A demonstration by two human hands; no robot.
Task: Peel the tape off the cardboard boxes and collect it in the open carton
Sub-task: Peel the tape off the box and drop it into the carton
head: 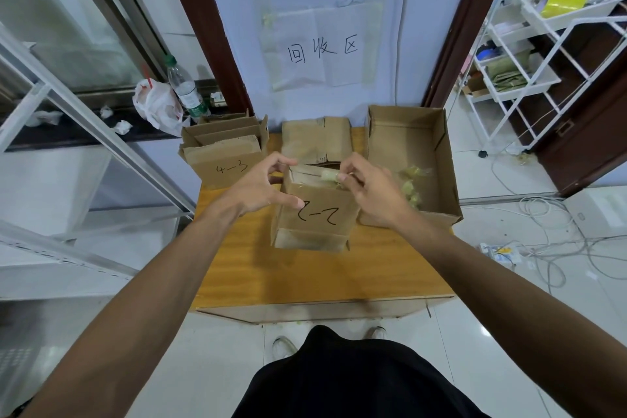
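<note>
While the left hand (261, 187) gripped the top left corner of the middle box (319, 217), thumb on its front face, the right hand (369, 193) pinched a strip of tape (328, 176) at that box's top edge. The box stood at the centre of the desk (305, 275). Just beside it at 2 o'clock sat the open carton (400, 146), holding crumpled tape wads (412, 188). A box marked 4-3 (224, 163) stood at 10 o'clock, another box (315, 139) at 12.

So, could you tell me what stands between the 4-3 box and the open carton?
Two boxes, in the head view: a plain box at the back and, nearer, the marked box that the left hand holds while the right hand pinches tape.
</note>
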